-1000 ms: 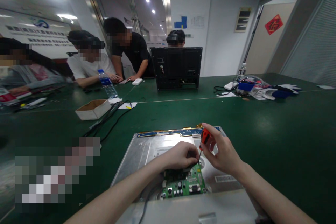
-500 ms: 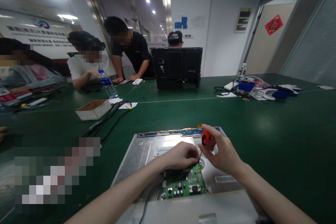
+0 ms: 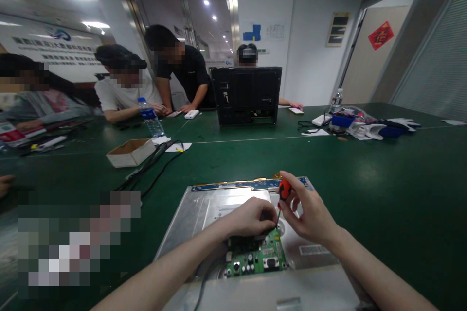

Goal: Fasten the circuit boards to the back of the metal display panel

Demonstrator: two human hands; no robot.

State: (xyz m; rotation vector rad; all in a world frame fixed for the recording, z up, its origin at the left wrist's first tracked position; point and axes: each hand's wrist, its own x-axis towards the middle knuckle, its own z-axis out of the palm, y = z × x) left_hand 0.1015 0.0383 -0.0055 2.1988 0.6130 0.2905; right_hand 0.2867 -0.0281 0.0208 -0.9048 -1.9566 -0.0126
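Observation:
My right hand (image 3: 310, 211) holds a screwdriver (image 3: 285, 189) with a red-and-black handle, fingers around the handle and the thin shaft pointing down. Its tip is at the upper edge of a green circuit board (image 3: 272, 250). Beside the tip, the fingers of my left hand (image 3: 251, 216) are pinched together; what lies between them, if anything, is hidden. The board sits on the silvery metal back of a display panel (image 3: 189, 218), which has a blue circuit strip (image 3: 226, 185) along its far edge. My left hand and forearm cover part of the board.
A dark cable (image 3: 206, 279) runs over the panel's near part. On the green table (image 3: 386, 194) are an open box (image 3: 131, 153), black cables (image 3: 151, 175), a water bottle (image 3: 151, 119) and a black display (image 3: 246, 95). Several people are across the table. Gloves and bags (image 3: 368, 124) lie far right.
The screwdriver's handle has turned, and my right fingers have shifted on it. My left hand stays in place. A person's hand with a phone now shows beside the far black display.

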